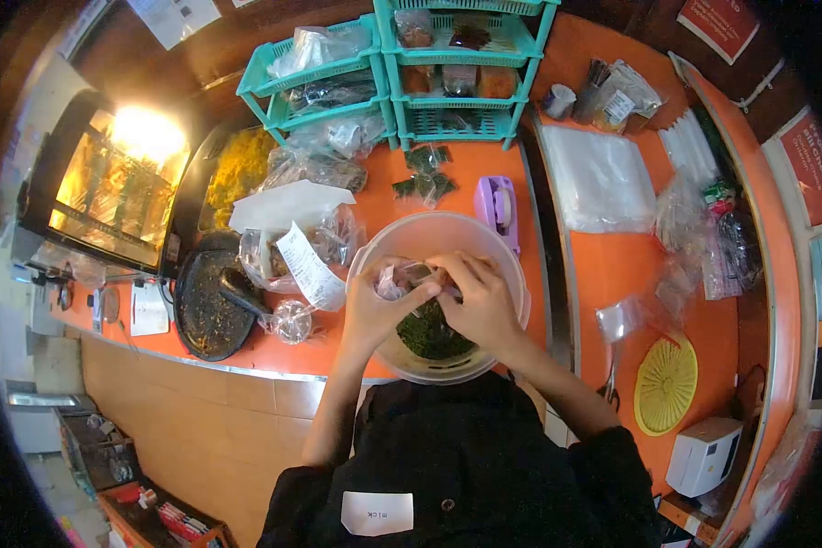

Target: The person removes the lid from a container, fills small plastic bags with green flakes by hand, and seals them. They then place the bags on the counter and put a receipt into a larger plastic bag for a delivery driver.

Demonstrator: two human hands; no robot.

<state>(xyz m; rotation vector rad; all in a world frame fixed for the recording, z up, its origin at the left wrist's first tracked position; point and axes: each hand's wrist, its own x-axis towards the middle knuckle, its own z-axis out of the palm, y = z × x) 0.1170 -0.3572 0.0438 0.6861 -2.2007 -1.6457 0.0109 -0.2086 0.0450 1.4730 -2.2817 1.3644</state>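
A round translucent tub (516,265) stands at the counter's front edge, close to my body. Chopped dark green leaves (429,333) lie in its bottom. Over the tub, my left hand (379,301) holds a small clear plastic bag (395,279) from the left, its thumb stretched toward the other hand. My right hand (475,297) is at the same bag from the right, fingers bent and pressed together near the bag's edge. The fingertips of both hands nearly meet. What the bag contains is too small to tell.
A purple tape dispenser (496,212) stands right behind the tub. Filled plastic bags (265,260) and a black round tray (212,306) are on the left. Green racks (384,78) stand behind. On the right are clear bags (598,178) and a yellow woven disc (666,386).
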